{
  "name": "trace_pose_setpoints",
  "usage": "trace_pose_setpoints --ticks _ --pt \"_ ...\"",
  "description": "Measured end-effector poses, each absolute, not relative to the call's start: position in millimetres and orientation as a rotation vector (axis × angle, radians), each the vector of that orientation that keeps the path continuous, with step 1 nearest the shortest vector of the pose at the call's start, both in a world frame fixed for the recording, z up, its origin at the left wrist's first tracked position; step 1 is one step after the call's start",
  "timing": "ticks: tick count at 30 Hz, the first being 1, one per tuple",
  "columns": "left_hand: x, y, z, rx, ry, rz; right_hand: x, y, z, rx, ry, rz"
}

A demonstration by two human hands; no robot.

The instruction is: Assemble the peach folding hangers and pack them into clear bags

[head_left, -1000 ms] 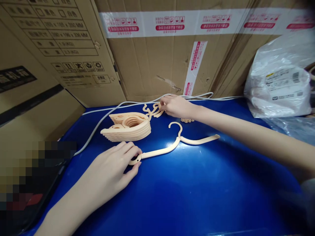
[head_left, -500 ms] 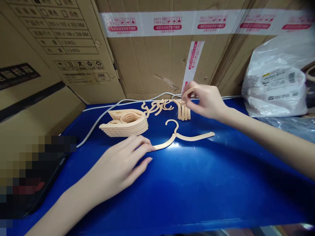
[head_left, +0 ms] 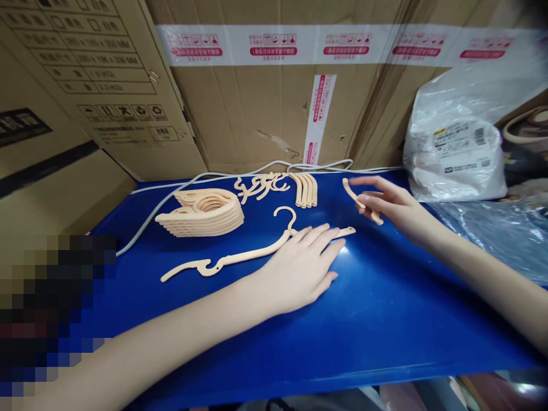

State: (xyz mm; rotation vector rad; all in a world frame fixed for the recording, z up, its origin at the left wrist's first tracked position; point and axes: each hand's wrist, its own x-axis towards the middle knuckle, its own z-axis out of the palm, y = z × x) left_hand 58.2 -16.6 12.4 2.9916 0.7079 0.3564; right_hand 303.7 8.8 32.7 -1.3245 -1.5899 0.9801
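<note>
A beige plastic hanger [head_left: 250, 255] lies unfolded on the blue tabletop, its hook [head_left: 286, 212] pointing away from me. Over its right arm rests my left hand [head_left: 302, 265], fingers stretched out and fairly flat; the arm's tip shows beyond the fingers. My right hand [head_left: 389, 205], off to the right, pinches a short curved beige hanger piece [head_left: 351, 191] between thumb and fingers. The fingers hide the middle of that piece. Behind the hanger are several similar curved pieces [head_left: 306, 191] side by side and a cluster of loose hooks [head_left: 263, 185].
A stack of folded beige hangers [head_left: 201, 220] sits at the left. Cardboard boxes [head_left: 248, 108] wall the back and left. A pale cable [head_left: 165, 208] runs along the back. At right are a white plastic bag [head_left: 456, 148] and clear plastic sheeting [head_left: 483, 234].
My left hand has moved right, from the hanger's left arm onto its right arm. The right hand has come right and nearer with the curved piece. The camera view has shifted slightly.
</note>
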Motion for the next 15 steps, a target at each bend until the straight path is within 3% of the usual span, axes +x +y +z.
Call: trace_pose_setpoints --ticks 7,12,15 --pt "92.5 6.2 6.5 2.923 0.781 0.466 314.8 9.1 28.7 -1.305 -1.752 0.946" --pt "99.0 8.3 1.9 2.900 0.836 0.453 320.9 7.2 31.6 -1.328 -1.919 0.678" --pt "96.6 8.3 -0.5 2.906 0.791 0.464 322.7 2.1 37.7 -1.384 -2.113 0.305"
